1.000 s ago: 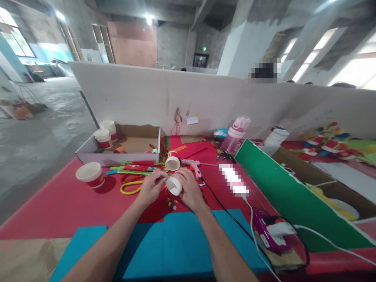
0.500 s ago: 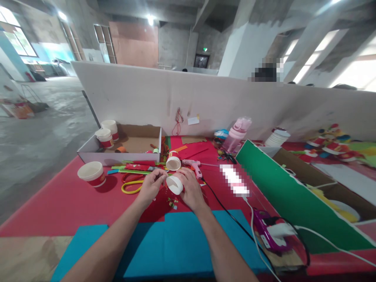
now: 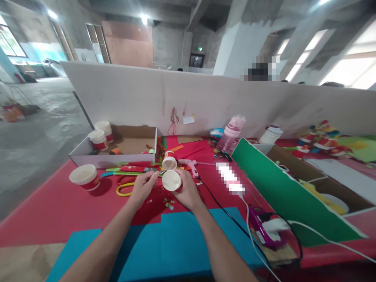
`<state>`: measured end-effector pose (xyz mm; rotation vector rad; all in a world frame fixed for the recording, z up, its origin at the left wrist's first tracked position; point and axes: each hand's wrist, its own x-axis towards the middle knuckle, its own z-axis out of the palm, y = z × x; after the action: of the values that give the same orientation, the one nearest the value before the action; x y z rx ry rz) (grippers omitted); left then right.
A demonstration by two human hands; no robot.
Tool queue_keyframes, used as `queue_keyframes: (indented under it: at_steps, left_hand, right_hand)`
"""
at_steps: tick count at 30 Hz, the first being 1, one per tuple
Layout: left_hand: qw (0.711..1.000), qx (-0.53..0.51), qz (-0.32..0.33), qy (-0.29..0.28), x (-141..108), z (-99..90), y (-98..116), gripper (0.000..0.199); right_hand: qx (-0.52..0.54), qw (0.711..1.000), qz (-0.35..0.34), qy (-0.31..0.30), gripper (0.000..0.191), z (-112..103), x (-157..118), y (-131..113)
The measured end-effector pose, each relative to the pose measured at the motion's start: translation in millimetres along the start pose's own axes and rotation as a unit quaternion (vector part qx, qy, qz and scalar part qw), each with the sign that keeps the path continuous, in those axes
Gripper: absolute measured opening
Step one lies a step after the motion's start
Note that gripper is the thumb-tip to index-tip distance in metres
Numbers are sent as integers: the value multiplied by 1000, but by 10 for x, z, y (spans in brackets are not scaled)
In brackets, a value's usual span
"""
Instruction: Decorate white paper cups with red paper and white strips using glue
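At the left, a wide paper cup (image 3: 92,184) with a red band stands on the red table cover (image 3: 44,213), in front of a shallow cardboard box (image 3: 113,159) holding more cups. Next comes a yellow loop (image 3: 125,194), partly behind the left hand (image 3: 143,186), whose thumb and forefinger are drawn together; whether they pinch anything, I cannot tell. The held cup (image 3: 172,181) is right of those fingertips, above the table cover, tilted so its round, cream-white end faces the camera. A strip of red shows low on its side; the rest is hidden by the right hand (image 3: 188,190), curled around it. Whether that pale face is the mouth or the base is hard to make out. Just behind, a second red-banded cup (image 3: 169,160) lies tipped; any contact between the two is unclear. Further right, a pink glue gun (image 3: 191,167) lies near a pixelated patch masking whatever is there.
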<state>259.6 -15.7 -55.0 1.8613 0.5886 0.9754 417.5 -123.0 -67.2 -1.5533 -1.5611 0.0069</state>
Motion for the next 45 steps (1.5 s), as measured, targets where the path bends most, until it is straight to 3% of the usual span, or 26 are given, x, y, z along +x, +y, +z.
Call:
queue_keyframes:
  at_steps: [3, 6, 9, 12, 16, 20, 25, 33, 39, 45]
  left_hand:
    - [998, 23, 57, 6, 0, 6, -4, 23]
    - [994, 26, 99, -34, -21, 64, 33, 15]
    - [990, 38, 109, -77, -49, 127, 68, 15]
    - [991, 52, 91, -83, -58, 131, 69, 14]
    - [990, 27, 84, -110, -28, 42, 43, 16]
    - [986, -16, 79, -143, -2, -21, 53, 14]
    - [987, -62, 24, -146, -15, -12, 87, 16]
    - [963, -181, -153, -126, -13, 14, 12, 22]
    - [949, -224, -194, -111, -19, 33, -65, 20]
    - [943, -228, -218, -105, -8, 50, -3, 19]
  right_hand:
    - [-39, 999, 6, -12, 53, -3, -1, 2]
    - [-93, 995, 15, -32, 51, -7, -5, -1]
    - [-138, 989, 29, -48, 54, -3, -12, -21]
    - [-148, 986, 43, -55, 59, 11, -16, -40]
    - [-80, 993, 80, -41, 73, 11, -19, -45]
    - [71, 988, 118, -67, 65, -10, -27, -64]
    - [54, 987, 130, -73, 60, 1, -28, -86]
    - [27, 983, 168, -67, 48, 59, -56, -82]
    - [-7, 982, 174, -70, 48, 73, -53, -99]
    - [-26, 981, 178, -68, 49, 90, -61, -110]
